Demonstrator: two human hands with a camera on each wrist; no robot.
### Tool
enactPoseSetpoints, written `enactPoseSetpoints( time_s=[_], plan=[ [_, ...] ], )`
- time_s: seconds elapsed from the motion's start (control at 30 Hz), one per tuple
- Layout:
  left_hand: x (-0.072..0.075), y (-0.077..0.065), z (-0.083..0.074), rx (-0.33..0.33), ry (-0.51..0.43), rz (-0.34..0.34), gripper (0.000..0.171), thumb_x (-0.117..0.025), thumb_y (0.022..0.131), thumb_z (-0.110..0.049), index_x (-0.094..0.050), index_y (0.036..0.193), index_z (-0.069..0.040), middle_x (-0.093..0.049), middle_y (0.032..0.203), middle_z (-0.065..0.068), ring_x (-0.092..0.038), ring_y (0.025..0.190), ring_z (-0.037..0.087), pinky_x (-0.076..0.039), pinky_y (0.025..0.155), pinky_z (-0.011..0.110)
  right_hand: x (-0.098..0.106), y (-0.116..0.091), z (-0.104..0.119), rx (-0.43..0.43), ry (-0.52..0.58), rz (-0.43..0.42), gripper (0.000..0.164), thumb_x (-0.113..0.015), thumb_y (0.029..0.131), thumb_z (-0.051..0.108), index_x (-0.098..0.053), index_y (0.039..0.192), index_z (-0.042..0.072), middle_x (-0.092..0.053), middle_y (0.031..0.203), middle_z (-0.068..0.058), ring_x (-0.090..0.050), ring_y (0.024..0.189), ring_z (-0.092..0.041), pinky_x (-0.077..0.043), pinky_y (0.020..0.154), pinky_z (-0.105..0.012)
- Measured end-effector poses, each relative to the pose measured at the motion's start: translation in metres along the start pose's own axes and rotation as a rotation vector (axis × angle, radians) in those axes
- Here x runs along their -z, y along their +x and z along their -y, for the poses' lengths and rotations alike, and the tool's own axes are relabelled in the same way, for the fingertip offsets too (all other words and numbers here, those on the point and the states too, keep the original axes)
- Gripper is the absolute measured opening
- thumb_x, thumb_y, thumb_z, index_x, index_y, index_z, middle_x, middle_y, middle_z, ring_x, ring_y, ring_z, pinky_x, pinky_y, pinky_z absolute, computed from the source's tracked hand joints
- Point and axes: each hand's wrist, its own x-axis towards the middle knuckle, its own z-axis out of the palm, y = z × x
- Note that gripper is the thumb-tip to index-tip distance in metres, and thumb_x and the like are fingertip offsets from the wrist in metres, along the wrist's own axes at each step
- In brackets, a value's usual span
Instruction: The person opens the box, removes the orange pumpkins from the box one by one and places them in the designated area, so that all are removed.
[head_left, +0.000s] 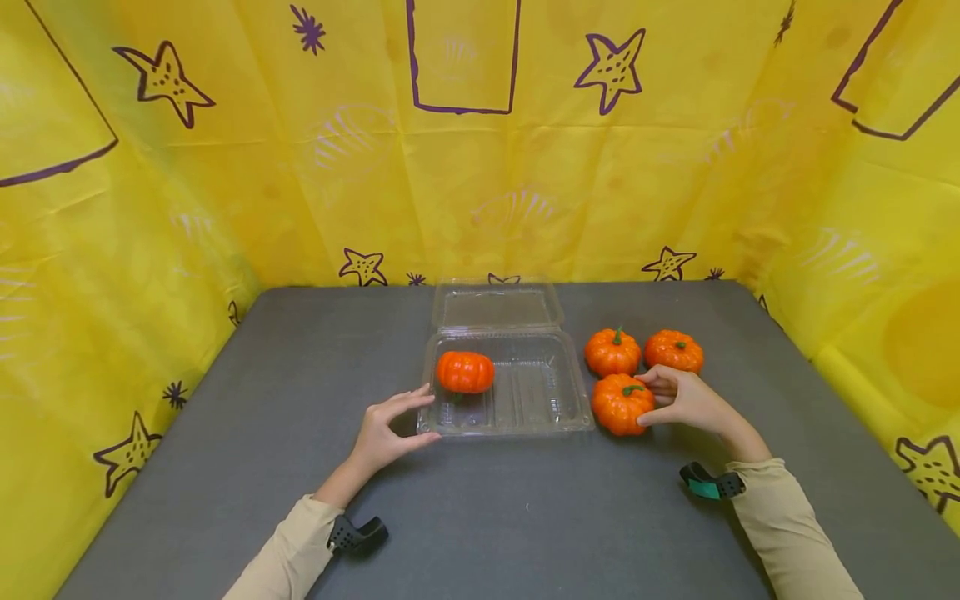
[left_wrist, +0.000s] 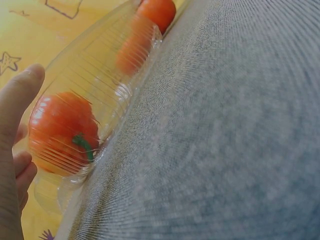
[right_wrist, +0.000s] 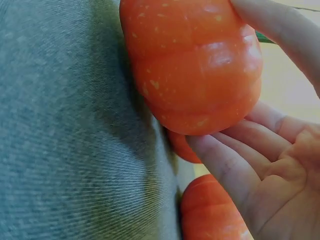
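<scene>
A clear plastic clamshell box (head_left: 532,392) lies open on the table, its lid (head_left: 497,308) folded back to the far side. In its left part a small orange pumpkin (head_left: 465,372) rests on its side, green stem toward me. My left hand (head_left: 386,429) is at the box's left front corner, thumb and fingers spread apart; whether they touch the rim I cannot tell. To the right of the box, my right hand (head_left: 688,404) grips another pumpkin (head_left: 621,406) between thumb and fingers. In the right wrist view this pumpkin (right_wrist: 195,70) sits at the table surface.
Two more pumpkins, one (head_left: 612,352) behind the gripped one and one (head_left: 675,348) to its right, stand close together. The grey table (head_left: 510,517) is bordered at the back and sides by a yellow curtain (head_left: 480,192) with starfish drawings.
</scene>
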Motion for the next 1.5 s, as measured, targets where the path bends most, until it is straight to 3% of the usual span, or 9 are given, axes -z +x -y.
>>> enactPoseSetpoints(
  time_s=[0.27, 0.4, 0.57, 0.67, 0.83, 1.03, 1.13, 1.33, 1.5],
  plan=[
    [-0.005, -0.017, 0.027, 0.013, 0.016, -0.003, 0.049, -0.078, 0.066, -0.032, -0.065, 0.096, 0.006, -0.061, 0.102, 0.023, -0.059, 0.092, 0.034, -0.04, 0.09, 0.027, 0.001, 0.002, -0.006, -0.005, -0.015, -0.015, 0.047, -0.078, 0.068, 0.009, -0.053, 0.104, -0.007, -0.055, 0.11, -0.02, -0.054, 0.098, -0.012, -0.046, 0.08, -0.022],
    [-0.006, -0.019, 0.028, 0.021, 0.015, -0.003, 0.049, -0.074, 0.07, -0.037, -0.066, 0.099, 0.002, -0.061, 0.104, 0.019, -0.059, 0.096, 0.029, -0.04, 0.091, 0.027, 0.002, 0.0, -0.005, -0.01, -0.011, -0.007, 0.051, -0.077, 0.069, 0.008, -0.05, 0.11, -0.008, -0.053, 0.113, -0.022, -0.052, 0.103, -0.023, -0.045, 0.082, -0.024],
    [-0.006, -0.017, 0.027, 0.029, 0.015, 0.001, 0.048, -0.073, 0.071, -0.038, -0.066, 0.1, -0.001, -0.061, 0.106, 0.017, -0.059, 0.097, 0.026, -0.04, 0.09, 0.028, 0.004, -0.001, -0.002, -0.03, -0.015, 0.025, 0.057, -0.076, 0.071, 0.009, -0.046, 0.115, -0.01, -0.049, 0.116, -0.025, -0.045, 0.109, -0.039, -0.042, 0.088, -0.039],
    [-0.005, -0.017, 0.027, 0.021, 0.019, 0.001, 0.048, -0.074, 0.071, -0.037, -0.066, 0.099, 0.001, -0.061, 0.106, 0.017, -0.059, 0.096, 0.027, -0.041, 0.09, 0.028, 0.005, -0.001, 0.001, -0.049, -0.042, 0.024, 0.058, -0.077, 0.07, 0.011, -0.046, 0.115, -0.009, -0.049, 0.116, -0.024, -0.046, 0.109, -0.039, -0.04, 0.088, -0.043],
    [-0.002, -0.017, 0.027, 0.012, 0.03, -0.019, 0.049, -0.073, 0.071, -0.038, -0.066, 0.098, 0.002, -0.061, 0.105, 0.018, -0.06, 0.094, 0.029, -0.041, 0.089, 0.027, 0.003, 0.002, 0.004, -0.051, -0.056, 0.02, 0.06, -0.078, 0.069, 0.015, -0.046, 0.114, -0.008, -0.05, 0.116, -0.022, -0.047, 0.108, -0.037, -0.042, 0.087, -0.04],
    [-0.006, -0.015, 0.026, 0.023, 0.015, 0.008, 0.05, -0.074, 0.071, -0.038, -0.066, 0.098, 0.003, -0.061, 0.106, 0.018, -0.06, 0.095, 0.028, -0.041, 0.089, 0.026, 0.012, -0.006, 0.006, -0.044, -0.053, -0.015, 0.064, -0.076, 0.071, 0.014, -0.042, 0.119, -0.013, -0.048, 0.118, -0.029, -0.047, 0.108, -0.04, -0.044, 0.085, -0.038],
    [-0.009, -0.013, 0.027, 0.024, 0.0, 0.009, 0.05, -0.075, 0.07, -0.037, -0.066, 0.098, 0.003, -0.061, 0.107, 0.017, -0.059, 0.096, 0.027, -0.041, 0.089, 0.029, 0.017, -0.011, 0.011, -0.01, -0.092, -0.089, 0.063, -0.074, 0.073, 0.013, -0.042, 0.121, -0.013, -0.048, 0.119, -0.029, -0.048, 0.107, -0.04, -0.044, 0.085, -0.034],
    [-0.008, -0.012, 0.027, 0.008, -0.007, -0.011, 0.05, -0.074, 0.071, -0.038, -0.066, 0.097, 0.003, -0.061, 0.105, 0.019, -0.06, 0.095, 0.028, -0.041, 0.089, 0.028, 0.011, -0.008, 0.037, 0.121, -0.167, -0.245, 0.062, -0.077, 0.07, 0.012, -0.048, 0.123, -0.003, -0.051, 0.121, -0.02, -0.05, 0.109, -0.029, -0.039, 0.084, -0.012],
    [-0.006, -0.017, 0.027, 0.016, 0.002, -0.006, 0.05, -0.076, 0.068, -0.035, -0.065, 0.097, 0.005, -0.06, 0.105, 0.021, -0.059, 0.094, 0.032, -0.041, 0.09, 0.029, -0.01, 0.008, 0.065, 0.345, -0.172, -0.223, 0.064, -0.078, 0.065, -0.002, -0.05, 0.123, -0.002, -0.049, 0.124, -0.021, -0.049, 0.111, -0.011, -0.039, 0.087, -0.016]
  ],
)
